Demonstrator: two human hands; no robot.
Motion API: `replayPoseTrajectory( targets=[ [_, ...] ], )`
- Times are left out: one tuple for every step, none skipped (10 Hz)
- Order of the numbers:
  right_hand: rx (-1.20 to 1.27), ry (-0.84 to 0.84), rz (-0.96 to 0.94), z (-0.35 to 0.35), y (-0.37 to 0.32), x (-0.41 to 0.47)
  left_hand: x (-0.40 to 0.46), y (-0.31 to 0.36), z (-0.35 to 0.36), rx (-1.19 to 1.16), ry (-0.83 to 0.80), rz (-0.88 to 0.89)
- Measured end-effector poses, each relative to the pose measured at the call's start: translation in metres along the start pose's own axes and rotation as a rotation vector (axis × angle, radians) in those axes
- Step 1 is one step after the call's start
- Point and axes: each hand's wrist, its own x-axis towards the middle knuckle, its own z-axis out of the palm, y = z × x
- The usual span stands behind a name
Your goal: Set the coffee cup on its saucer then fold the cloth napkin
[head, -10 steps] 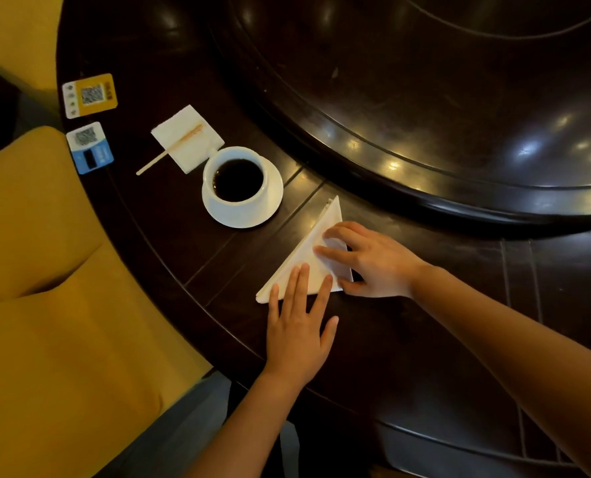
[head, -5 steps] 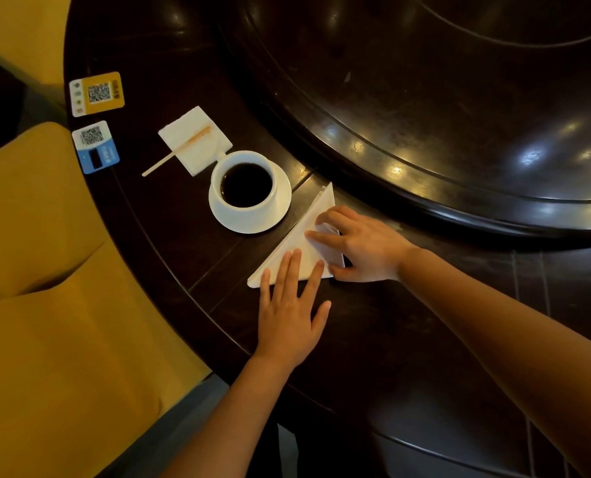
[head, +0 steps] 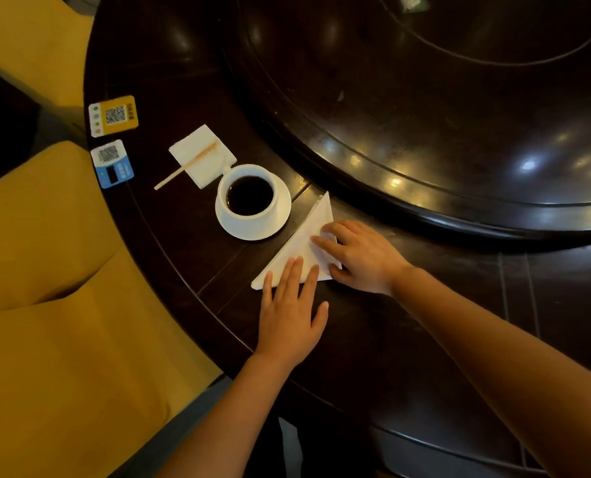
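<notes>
A white coffee cup (head: 230, 205) full of dark coffee stands on its white saucer (head: 269, 227) on the dark table. Just right of it lies the white cloth napkin (head: 304, 241), folded into a triangle with one tip pointing away from me. My left hand (head: 292, 315) lies flat with its fingers spread, fingertips pressing the napkin's near edge. My right hand (head: 363, 257) rests on the napkin's right corner, fingers pressing down and thumb at the near edge.
A square paper napkin (head: 201, 150) with a wooden stirrer (head: 183, 167) across it lies left of the cup. Two QR-code cards, yellow (head: 114, 115) and blue (head: 112, 163), sit by the table's left edge. A raised round turntable (head: 425, 132) fills the far side. Yellow cushions (head: 45, 322) lie at the left.
Both hands stay pressed on the folded napkin in much the same pose. The view has shifted slightly; cup, saucer and napkin have not moved on the table.
</notes>
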Motion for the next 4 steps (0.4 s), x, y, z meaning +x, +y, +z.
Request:
replayPoseTrajectory(
  targets=[
    [0.055,0.096,0.241,-0.006,-0.025,-0.026,-0.008,0.003,-0.019,-0.045,-0.041,0.051],
    [0.084,0.129,0.44,0.0,-0.043,-0.045,-0.016,0.002,-0.028,-0.054,-0.104,0.086],
    [0.102,0.074,0.621,0.021,-0.07,-0.086,-0.03,0.01,-0.026,-0.076,-0.189,0.169],
    [0.243,0.028,0.668,0.037,-0.086,-0.104,-0.041,0.017,-0.032,-0.086,-0.189,0.247]
  ],
)
